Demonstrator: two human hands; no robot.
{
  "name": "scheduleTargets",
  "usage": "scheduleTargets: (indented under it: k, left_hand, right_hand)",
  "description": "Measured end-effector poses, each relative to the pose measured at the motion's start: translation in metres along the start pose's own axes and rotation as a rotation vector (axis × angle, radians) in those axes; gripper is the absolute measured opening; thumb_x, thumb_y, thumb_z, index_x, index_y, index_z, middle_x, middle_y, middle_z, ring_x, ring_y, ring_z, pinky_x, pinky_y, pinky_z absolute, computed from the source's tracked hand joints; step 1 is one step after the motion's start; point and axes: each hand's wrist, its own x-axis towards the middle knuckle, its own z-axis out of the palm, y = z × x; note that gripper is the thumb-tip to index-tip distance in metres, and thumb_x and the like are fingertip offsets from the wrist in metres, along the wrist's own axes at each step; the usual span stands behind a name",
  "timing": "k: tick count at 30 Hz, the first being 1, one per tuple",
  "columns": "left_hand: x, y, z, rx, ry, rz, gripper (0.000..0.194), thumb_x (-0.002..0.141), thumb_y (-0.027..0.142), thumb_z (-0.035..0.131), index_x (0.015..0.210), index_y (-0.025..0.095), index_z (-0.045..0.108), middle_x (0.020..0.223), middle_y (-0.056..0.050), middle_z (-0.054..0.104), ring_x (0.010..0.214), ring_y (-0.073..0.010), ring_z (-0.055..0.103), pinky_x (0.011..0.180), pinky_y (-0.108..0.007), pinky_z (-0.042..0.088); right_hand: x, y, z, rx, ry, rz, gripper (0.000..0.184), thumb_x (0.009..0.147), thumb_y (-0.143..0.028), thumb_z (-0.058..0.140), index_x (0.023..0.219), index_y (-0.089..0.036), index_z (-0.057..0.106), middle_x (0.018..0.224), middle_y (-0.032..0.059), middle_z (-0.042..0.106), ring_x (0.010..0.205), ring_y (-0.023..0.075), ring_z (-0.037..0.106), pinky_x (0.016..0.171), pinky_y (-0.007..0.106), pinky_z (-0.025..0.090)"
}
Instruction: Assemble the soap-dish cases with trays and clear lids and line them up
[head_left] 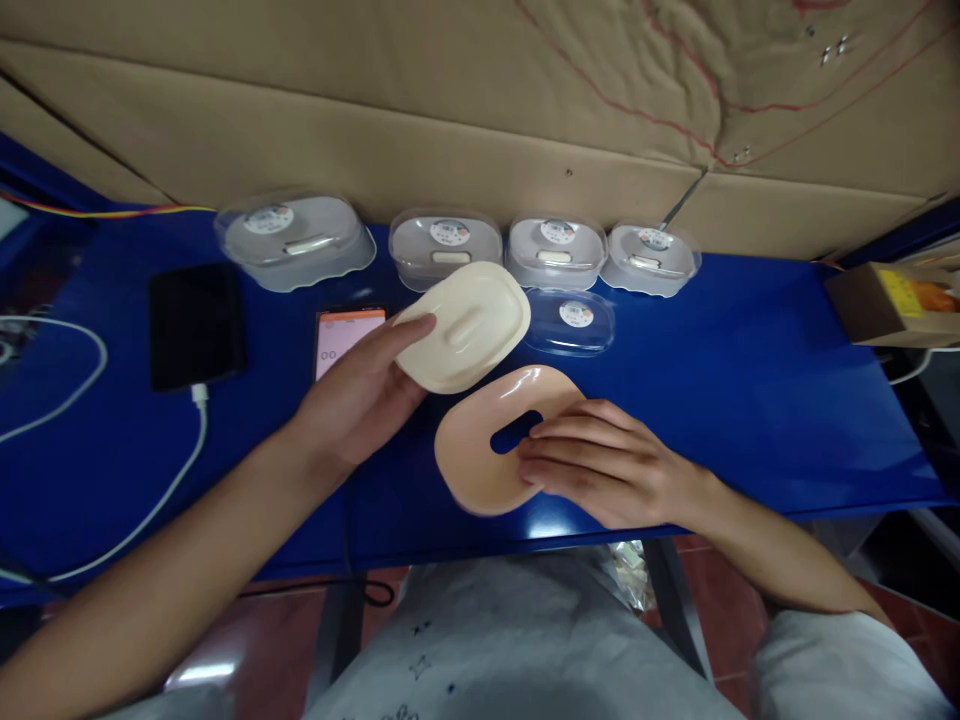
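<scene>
My left hand [360, 385] grips a cream oval plastic piece [487, 345] by its left edge, thumb on top. A raised ridge runs along the middle of this piece. Just below it, my right hand [611, 465] has its fingers closed on the right side of a peach oval plastic piece [469, 455] with a long slot through its centre. The fingertips lie over the slot's right end, and the thumb is hidden. Behind the cream piece, a clear plastic lid [589, 335] with a round label lies on the blue table [750, 400].
Several grey boxes with clear labelled lids, among them a large box [300, 240], line the cardboard wall [300, 120]. A lit phone [349, 335] lies by my left hand. A black device [193, 325] has a white cable [191, 450]. A cardboard box [870, 305] stands far right.
</scene>
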Motion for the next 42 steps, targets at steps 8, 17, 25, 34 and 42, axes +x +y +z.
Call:
scheduleTargets:
  k: [8, 17, 25, 34, 42]
  left_hand:
    - [-0.006, -0.010, -0.004, -0.047, -0.291, -0.184, 0.037, 0.104, 0.051, 0.065, 0.122, 0.023, 0.080, 0.118, -0.008, 0.084, 0.126, -0.0326, 0.074, 0.101, -0.040, 0.064]
    - [-0.013, -0.015, 0.000, 0.003, -0.583, -0.153, 0.053, 0.094, 0.059, 0.077, 0.138, 0.029, 0.076, 0.142, -0.005, 0.076, 0.143, -0.0338, 0.062, 0.107, -0.036, 0.059]
    - [-0.014, -0.019, 0.000, 0.016, -0.510, -0.120, 0.056, 0.090, 0.046, 0.085, 0.140, 0.024, 0.075, 0.139, -0.012, 0.076, 0.132, -0.0350, 0.068, 0.099, -0.035, 0.060]
    - [-0.010, -0.020, 0.002, -0.068, -0.317, -0.088, 0.037, 0.094, 0.045, 0.075, 0.119, 0.018, 0.081, 0.117, -0.010, 0.084, 0.125, -0.0351, 0.072, 0.098, -0.038, 0.063]
    - [0.004, -0.014, -0.001, -0.195, -0.055, 0.043, 0.030, 0.106, 0.042, 0.062, 0.122, 0.022, 0.079, 0.130, -0.004, 0.080, 0.130, -0.0256, 0.070, 0.107, -0.037, 0.061]
  right_hand:
    - [-0.013, 0.012, 0.005, -0.297, 0.125, 0.069, 0.050, 0.099, -0.014, 0.076, 0.145, -0.032, 0.068, 0.140, -0.0035, 0.076, 0.131, 0.0205, 0.073, 0.115, 0.043, 0.058]
    - [-0.012, 0.015, 0.012, -0.290, 0.041, 0.064, 0.063, 0.102, -0.013, 0.072, 0.160, -0.030, 0.053, 0.148, -0.0006, 0.072, 0.136, 0.0202, 0.070, 0.119, 0.041, 0.053]
    - [-0.012, 0.018, 0.017, -0.289, -0.005, 0.088, 0.058, 0.104, -0.012, 0.067, 0.158, -0.029, 0.054, 0.150, 0.0010, 0.071, 0.139, 0.0200, 0.067, 0.122, 0.042, 0.050]
    - [-0.008, 0.026, 0.014, -0.217, 0.107, 0.210, 0.068, 0.103, -0.031, 0.072, 0.164, -0.033, 0.043, 0.151, 0.0068, 0.070, 0.141, 0.0303, 0.065, 0.121, 0.052, 0.049]
    - [-0.022, 0.070, 0.019, -0.299, 0.030, 0.673, 0.066, 0.106, -0.048, 0.062, 0.166, -0.028, 0.040, 0.176, 0.0175, 0.038, 0.163, 0.0423, 0.035, 0.125, 0.071, 0.034]
